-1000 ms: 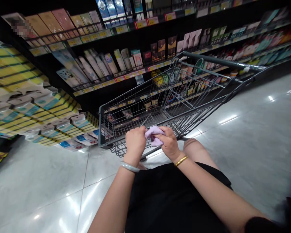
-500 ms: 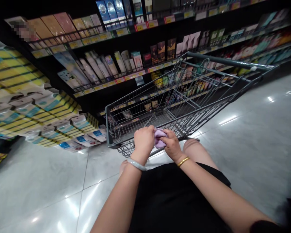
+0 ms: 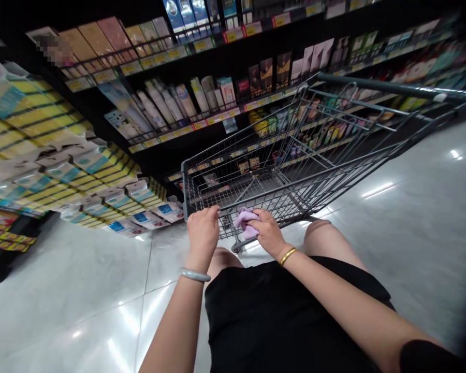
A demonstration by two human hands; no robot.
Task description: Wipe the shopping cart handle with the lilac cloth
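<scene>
A crumpled light purple cloth (image 3: 247, 223) is bunched in my right hand (image 3: 271, 234), whose thumb and fingers pinch it beside the near rim of the metal shopping cart (image 3: 283, 192). My left hand (image 3: 203, 230) is closed over that same rim, close to the cart's left corner; its fingertips are partly hidden. I see a pale bangle (image 3: 195, 275) on my left wrist and a gold bracelet (image 3: 288, 256) on the right one. The cart's wire basket stands across in front of my knees, its handle bar (image 3: 380, 85) toward the upper right.
Shelves (image 3: 202, 124) with bottles and boxes run behind the cart. At the left stand stacked yellow-and-white packs (image 3: 112, 160), close to the cart's left end. Grey tiled floor (image 3: 101, 290) reflects the lights. Another low display (image 3: 8, 233) stands at the far left.
My left hand has come away from the cloth and moved left along the cart's rim. The cloth stays in my right hand, now hanging looser. The view has shifted slightly.
</scene>
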